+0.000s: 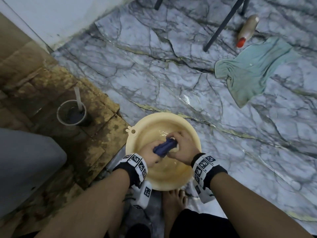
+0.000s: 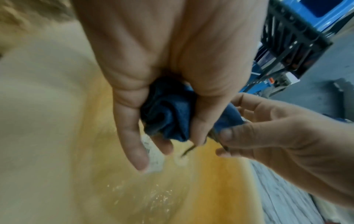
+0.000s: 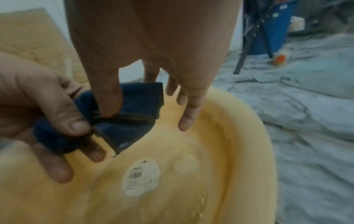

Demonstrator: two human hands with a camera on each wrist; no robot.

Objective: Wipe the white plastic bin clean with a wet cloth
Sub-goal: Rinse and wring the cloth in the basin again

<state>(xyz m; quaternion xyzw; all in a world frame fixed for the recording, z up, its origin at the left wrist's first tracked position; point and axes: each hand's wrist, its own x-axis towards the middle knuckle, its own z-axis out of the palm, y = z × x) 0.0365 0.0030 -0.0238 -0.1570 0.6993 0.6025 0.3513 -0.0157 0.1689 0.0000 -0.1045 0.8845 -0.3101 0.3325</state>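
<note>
Cream basin (image 3: pixel 239 136), barcode sticker (image 3: pixel 140 176) inside

- Grey-veined marble floor (image 1: pixel 171 69), wet and glossy, across centre and right.
- White wall (image 1: pixel 60 16), upper left.
- Brown stained cardboard (image 1: pixel 42 79), left.
- Dark chair legs (image 1: pixel 223 24), top right.

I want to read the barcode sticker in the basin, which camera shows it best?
The right wrist view: the sticker lies unobstructed on the basin floor, barcode visible. The left wrist view shows only a blurred white sliver past the left hand. In the head view the hands and cloth hide it.
</note>
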